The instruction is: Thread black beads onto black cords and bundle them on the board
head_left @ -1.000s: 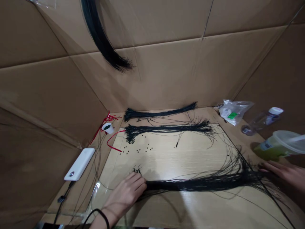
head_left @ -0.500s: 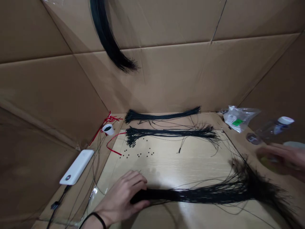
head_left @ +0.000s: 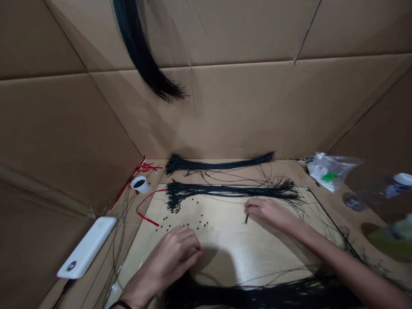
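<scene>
Wire stub (head_left: pixel 246 219) below R hand (head_left: pixel 265 211), fingers (head_left: pixel 254 206) together; L hand (head_left: pixel 172 253) curled by beads (head_left: pixel 193 225), open board (head_left: pixel 231 244) between.

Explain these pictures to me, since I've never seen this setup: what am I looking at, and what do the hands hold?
This is one camera worn on a person's head, looking down at their bare hands; there's no machine. A wood-grain board sits among cardboard walls. On it lie bundles of thin black cords and small black beads. The right hand is at a small dark piece; the left hand is curled beside the beads. I cannot tell whether either holds anything.
</scene>
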A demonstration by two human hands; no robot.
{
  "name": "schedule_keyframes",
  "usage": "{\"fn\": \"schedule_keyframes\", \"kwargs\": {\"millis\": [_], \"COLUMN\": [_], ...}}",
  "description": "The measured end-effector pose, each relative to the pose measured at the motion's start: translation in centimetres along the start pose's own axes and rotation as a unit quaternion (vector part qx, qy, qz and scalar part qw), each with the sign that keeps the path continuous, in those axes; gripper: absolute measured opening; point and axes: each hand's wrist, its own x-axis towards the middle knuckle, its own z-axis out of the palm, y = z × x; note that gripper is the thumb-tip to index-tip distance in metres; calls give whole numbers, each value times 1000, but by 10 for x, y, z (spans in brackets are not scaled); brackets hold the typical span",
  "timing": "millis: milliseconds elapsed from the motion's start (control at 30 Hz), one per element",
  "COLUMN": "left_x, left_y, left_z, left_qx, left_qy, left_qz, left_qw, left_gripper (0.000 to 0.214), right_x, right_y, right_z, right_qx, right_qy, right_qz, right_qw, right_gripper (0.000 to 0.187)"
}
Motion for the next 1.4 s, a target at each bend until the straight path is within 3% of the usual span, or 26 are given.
{"fn": "schedule_keyframes", "kwargs": {"millis": [200,333,400,500,600,767,900,1033,1133,1200,1400], "left_x": [37,87,115,153,176,181,180,185,189,193,202], "left_y": [-28,-65,-87,-114,-128,-130,-123,-121,-126,-131,-133], "left_z": [-1,-5,-5,-5,-8,-13,-13,-9,-4,1,12], "left_qx": [7,117,154,203,246,292,307,297,291,299,336], "left_qy": [29,87,107,109,86,65,79,112,135,118,78], "left_qz": [-25,-72,-73,-41,16,79,81,59,34,48,95], "left_qw": [999,987,980,972,965,951,945,947,947,946,934], "left_gripper": [12,17,12,21,15,10,18,18,19,16,12], "right_x": [10,39,63,105,138,171,193,205,199,192,189], "right_y": [-1,-14,-19,-20,-14,-3,4,21,38,46,43], "right_z": [11,-5,-11,-9,2,18,35,48,45,40,28], "right_qx": [-100,33,140,240,254,251,273,314,305,293,277], "right_qy": [13,94,156,209,227,239,214,174,184,190,191], "right_qz": [-33,42,100,150,159,168,174,222,271,290,263], "right_qw": [994,994,973,936,927,923,922,906,894,891,904], "right_gripper": [25,19,19,20,19,10,7,13,17,18,17]}}
